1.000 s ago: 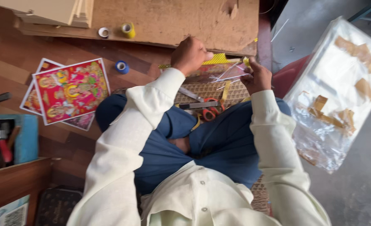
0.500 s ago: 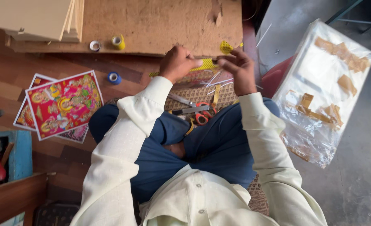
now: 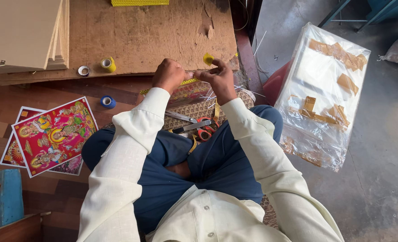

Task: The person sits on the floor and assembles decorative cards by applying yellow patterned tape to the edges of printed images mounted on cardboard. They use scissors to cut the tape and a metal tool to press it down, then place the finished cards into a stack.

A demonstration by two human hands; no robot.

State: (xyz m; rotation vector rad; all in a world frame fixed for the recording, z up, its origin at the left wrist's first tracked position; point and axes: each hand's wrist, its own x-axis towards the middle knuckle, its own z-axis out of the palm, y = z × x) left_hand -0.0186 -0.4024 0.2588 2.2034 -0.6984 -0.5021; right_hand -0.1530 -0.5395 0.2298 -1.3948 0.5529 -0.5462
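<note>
Cardboard-side hands [image 3: 194, 76] (pinching yellow strip [image 3: 188, 82])

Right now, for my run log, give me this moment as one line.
left hand: pinching yellow strip | right hand: pinching same strip | scissors: lying on lap | blue tape roll: on floor

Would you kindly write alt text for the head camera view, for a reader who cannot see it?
Seen from above, a seated person's left hand and right hand pinch a thin yellow strip between them over a worn wooden board. Orange-handled scissors lie on the lap, colourful prints on the left, a plastic-wrapped package on the right.
</note>
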